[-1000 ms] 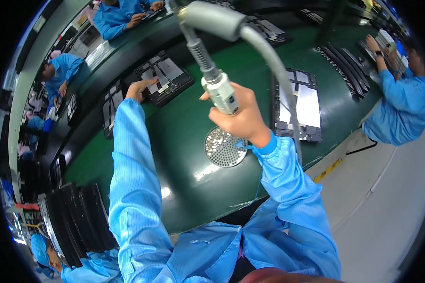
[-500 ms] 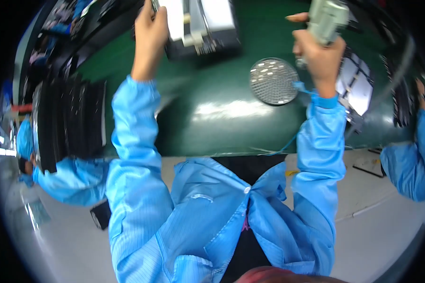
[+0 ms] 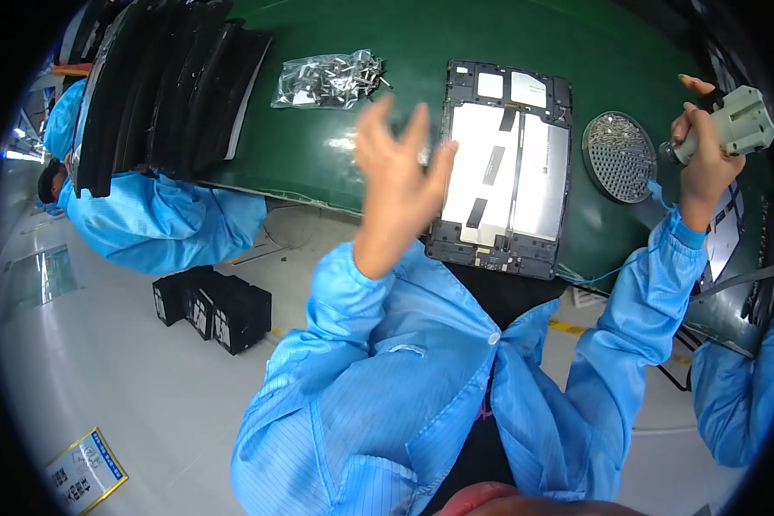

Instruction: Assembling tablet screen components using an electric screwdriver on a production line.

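Note:
An opened tablet [image 3: 544, 176] with a silver-white inside and black frame lies on the green table, near its front edge. My left hand [image 3: 398, 176], smeared a little by motion, is just left of it with fingers spread and nothing in them. Whether its thumb touches the tablet's edge I cannot tell. My right hand [image 3: 705, 163] is wrapped round a pale green electric screwdriver [image 3: 742, 123], tilted, its nose toward a round metal dish [image 3: 625, 185]. The dish holds many tiny screws. A blue cord [image 3: 655, 191] hangs by my right wrist.
A clear bag of small metal parts [image 3: 328, 82] lies at the back left. Beside it stands a row of black panels [image 3: 176, 95]. Another opened device [image 3: 724, 232] lies beyond my right forearm. Co-workers in blue sit left [image 3: 163, 219] and right [image 3: 735, 396]. Black boxes [image 3: 236, 310] stand on the floor.
My left hand has let go of the tablet, which now lies lower on the table. The view has swung left, bringing in the bag. My right hand keeps the screwdriver.

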Tool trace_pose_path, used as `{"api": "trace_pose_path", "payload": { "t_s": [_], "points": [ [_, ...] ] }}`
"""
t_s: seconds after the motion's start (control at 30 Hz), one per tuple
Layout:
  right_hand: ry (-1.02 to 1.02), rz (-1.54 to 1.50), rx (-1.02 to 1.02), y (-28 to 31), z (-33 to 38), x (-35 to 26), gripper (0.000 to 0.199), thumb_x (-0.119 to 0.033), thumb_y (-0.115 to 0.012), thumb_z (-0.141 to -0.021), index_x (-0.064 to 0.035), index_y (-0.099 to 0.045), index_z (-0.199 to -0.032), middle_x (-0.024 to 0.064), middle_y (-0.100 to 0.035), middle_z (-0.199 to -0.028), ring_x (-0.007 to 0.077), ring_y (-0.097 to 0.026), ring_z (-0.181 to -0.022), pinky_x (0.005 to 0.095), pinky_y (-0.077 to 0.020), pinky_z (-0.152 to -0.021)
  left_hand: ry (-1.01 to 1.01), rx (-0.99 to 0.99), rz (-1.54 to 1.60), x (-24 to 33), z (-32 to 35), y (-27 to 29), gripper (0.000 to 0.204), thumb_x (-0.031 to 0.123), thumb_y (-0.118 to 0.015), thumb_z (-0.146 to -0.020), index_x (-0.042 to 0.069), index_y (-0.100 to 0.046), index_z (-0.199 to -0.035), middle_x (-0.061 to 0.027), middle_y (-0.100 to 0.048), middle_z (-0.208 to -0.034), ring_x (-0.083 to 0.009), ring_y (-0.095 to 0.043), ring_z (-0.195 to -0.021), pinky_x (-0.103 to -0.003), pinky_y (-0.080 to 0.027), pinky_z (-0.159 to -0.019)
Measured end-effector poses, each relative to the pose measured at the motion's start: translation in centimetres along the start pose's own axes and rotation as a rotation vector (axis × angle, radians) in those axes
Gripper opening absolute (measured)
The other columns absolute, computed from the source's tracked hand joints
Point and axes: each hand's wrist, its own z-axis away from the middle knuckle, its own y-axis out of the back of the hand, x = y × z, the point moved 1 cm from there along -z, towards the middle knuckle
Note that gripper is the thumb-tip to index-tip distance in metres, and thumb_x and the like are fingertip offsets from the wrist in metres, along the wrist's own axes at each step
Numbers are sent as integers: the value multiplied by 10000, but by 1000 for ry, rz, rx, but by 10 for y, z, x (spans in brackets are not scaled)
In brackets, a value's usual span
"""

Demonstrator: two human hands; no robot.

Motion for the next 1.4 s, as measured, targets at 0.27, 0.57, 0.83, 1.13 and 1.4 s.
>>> {"api": "trace_pose_path", "payload": {
  "t_s": [0.27, 0.57, 0.83, 1.13, 1.4],
  "points": [
    [17, -72, -12, -10, 4, -8, 212, 3, -617, -853, 63, -710, -1034, 87, -704, -792, 109, -574, -558, 256, -435, -507, 113, -235, -131, -120, -87, -39, 426, 540, -806, -745, 142, -785, -893, -121, -675, -1006, -357, -604, -957, -480, -395, -843],
    [-2, -494, -102, -9, 15, 3, 254, 57, -554, -809, 60, -642, -1048, 167, -713, -961, 112, -566, -525, 250, -461, -466, 125, -28, 318, -133, -94, -38, 221, 234, -797, -857, 79, -785, -1014, -100, -714, -1099, -222, -674, -1048, -339, -510, -917],
    [-64, -186, -40, 5, 30, 2, 308, 50, -537, -810, 68, -618, -1107, 210, -711, -1009, 109, -553, -507, 241, -470, -463, 232, 90, 741, -109, -140, -53, 289, 215, -603, -1031, -13, -676, -1192, -99, -731, -1024, -142, -676, -911, -270, -534, -835],
    [1, -110, 32, 9, 14, 26, 314, 54, -531, -812, 67, -610, -1116, 220, -710, -1020, 132, -560, -513, 252, -474, -470, 179, -160, 980, -53, -118, -108, 284, 183, -671, -985, -17, -690, -1186, -107, -732, -1044, -163, -701, -935, -270, -542, -890],
    [-94, -42, 77, 0, 12, 34, 319, 55, -526, -822, 66, -604, -1132, 228, -709, -1038, 130, -559, -526, 254, -482, -486, 249, -224, 1047, -66, -111, -115, 344, 185, -650, -996, -31, -631, -1264, -153, -710, -1133, -201, -695, -1044, -303, -528, -978]
  ]
}}
